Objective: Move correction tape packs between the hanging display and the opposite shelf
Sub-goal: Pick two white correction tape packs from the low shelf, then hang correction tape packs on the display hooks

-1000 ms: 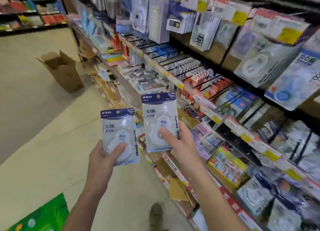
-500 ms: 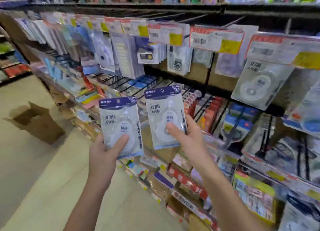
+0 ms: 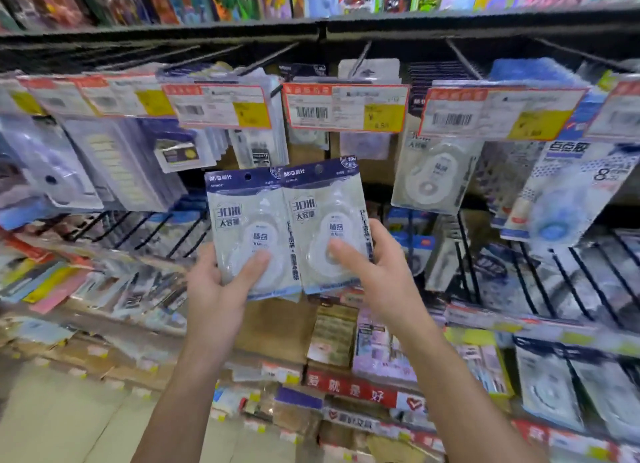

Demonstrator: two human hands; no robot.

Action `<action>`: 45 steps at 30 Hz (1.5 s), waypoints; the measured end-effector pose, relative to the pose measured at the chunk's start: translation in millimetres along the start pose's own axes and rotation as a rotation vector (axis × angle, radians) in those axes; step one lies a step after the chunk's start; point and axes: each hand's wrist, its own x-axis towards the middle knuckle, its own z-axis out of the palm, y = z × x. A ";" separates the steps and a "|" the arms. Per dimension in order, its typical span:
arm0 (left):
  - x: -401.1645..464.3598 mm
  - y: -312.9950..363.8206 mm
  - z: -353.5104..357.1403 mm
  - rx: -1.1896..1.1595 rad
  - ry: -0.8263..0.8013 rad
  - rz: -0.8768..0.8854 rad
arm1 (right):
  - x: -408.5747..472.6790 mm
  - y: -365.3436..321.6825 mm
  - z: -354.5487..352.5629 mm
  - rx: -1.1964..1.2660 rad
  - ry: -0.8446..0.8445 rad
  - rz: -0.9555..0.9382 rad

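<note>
Each hand pinches one correction tape pack: the left hand (image 3: 216,291) holds the left pack (image 3: 250,232), the right hand (image 3: 377,272) the right pack (image 3: 325,223), side by side just below the middle price tag (image 3: 344,107). Neither hangs on a peg (image 3: 360,58) yet, so hanging both remains.

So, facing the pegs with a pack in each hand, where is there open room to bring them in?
Freest: the bare brown backboard under the middle price tag, between the thick left stacks and the matching hanging pack on the right. The left stacks crowd their pegs, and the wire-divider shelf below right looks full.
</note>
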 end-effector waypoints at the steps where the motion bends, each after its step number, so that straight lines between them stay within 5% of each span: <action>1: 5.1 0.5 2.3 -0.013 -0.027 0.002 | -0.6 -3.0 -0.9 -0.010 0.026 -0.004; 23: 46.7 11.3 3.3 -0.074 -0.514 -0.059 | -34.0 -40.4 8.1 -0.222 0.520 -0.081; 45: 47.9 13.9 22.7 -0.052 -0.605 -0.047 | -42.4 -49.7 -20.4 -0.166 0.623 -0.234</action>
